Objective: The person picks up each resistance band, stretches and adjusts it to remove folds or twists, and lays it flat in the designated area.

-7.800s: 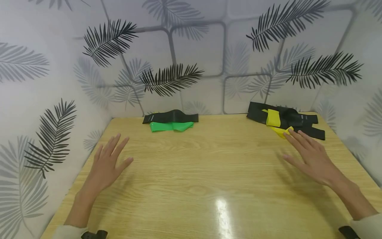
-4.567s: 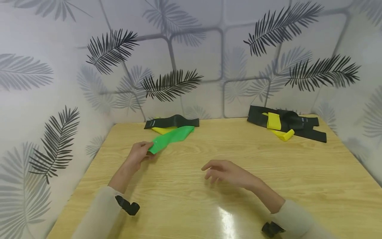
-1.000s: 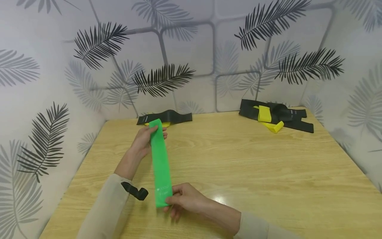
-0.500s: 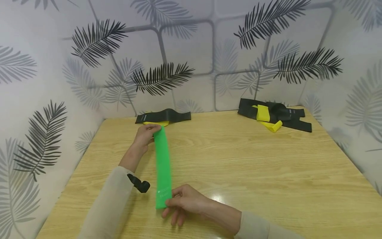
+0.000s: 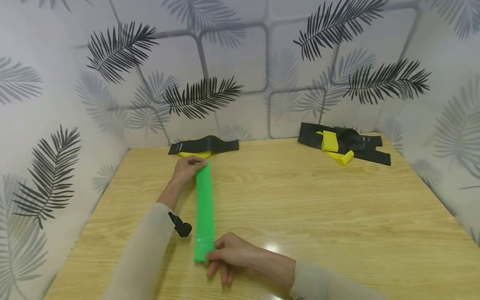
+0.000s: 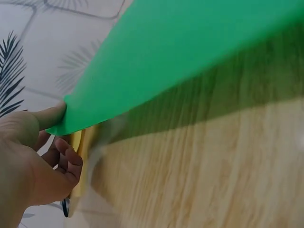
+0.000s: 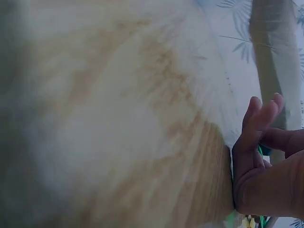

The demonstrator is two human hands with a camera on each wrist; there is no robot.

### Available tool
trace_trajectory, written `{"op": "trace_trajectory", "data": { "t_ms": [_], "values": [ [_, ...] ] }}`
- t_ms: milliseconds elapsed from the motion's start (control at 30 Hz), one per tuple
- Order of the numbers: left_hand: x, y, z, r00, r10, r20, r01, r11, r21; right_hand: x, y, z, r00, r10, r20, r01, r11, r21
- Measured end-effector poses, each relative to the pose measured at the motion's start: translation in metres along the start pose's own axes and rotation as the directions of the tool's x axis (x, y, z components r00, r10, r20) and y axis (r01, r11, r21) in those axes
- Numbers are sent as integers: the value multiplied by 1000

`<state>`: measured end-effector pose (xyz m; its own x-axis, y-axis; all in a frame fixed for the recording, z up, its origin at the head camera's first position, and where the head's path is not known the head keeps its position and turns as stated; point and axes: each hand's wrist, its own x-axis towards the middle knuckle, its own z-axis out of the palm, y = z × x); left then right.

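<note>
A green elastic band (image 5: 204, 210) is stretched flat and lengthwise just above the wooden table (image 5: 318, 208). My left hand (image 5: 187, 170) pinches its far end; in the left wrist view the thumb sits on top of the green band (image 6: 180, 52) and the fingers curl below. My right hand (image 5: 225, 257) pinches the near end, where small white print shows. The right wrist view is blurred and shows only my right hand (image 7: 266, 166) at the table edge.
A black band (image 5: 204, 145) lying over a yellow one (image 5: 195, 154) sits at the back left by the wall. A heap of black and yellow bands (image 5: 343, 146) lies at the back right. Leaf-patterned walls close in three sides.
The green band was picked from the back-left pile by my left hand, then taken at its other end by my right. Over the last second it has lowered toward the table.
</note>
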<state>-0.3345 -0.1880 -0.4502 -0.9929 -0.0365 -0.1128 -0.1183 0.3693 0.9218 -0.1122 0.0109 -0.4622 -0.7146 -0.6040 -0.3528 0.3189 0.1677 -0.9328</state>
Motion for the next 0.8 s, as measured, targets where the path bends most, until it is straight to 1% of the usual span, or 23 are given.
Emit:
{"op": "trace_trajectory", "data": {
  "t_ms": [67,200,300,400,533,633,733,800],
  "values": [
    [3,-1,4,1000,7,3,-7,1000,13,1,-2,2,1000,15,-10,-15,1000,-20],
    [5,-3,10,1000,25,7,-25,997,75,1,-5,6,999,43,-21,-44,998,-50],
    [7,-3,16,998,48,29,-51,992,119,-1,-5,7,998,49,-40,-52,996,-79],
    [8,-4,16,998,54,40,-60,984,166,-1,-5,10,998,43,-45,-47,994,-102],
    [8,-5,17,998,40,38,-47,977,209,-1,-4,9,999,41,-27,-43,993,-109],
    [7,-5,18,997,61,37,-68,970,234,-1,-4,7,999,52,-8,-52,993,-105],
    [5,-3,19,996,81,41,-88,965,248,-2,-5,5,998,66,-2,-66,987,-146],
    [5,-3,18,996,76,42,-84,967,240,-3,-5,3,997,74,4,-72,980,-184]
  ]
}}
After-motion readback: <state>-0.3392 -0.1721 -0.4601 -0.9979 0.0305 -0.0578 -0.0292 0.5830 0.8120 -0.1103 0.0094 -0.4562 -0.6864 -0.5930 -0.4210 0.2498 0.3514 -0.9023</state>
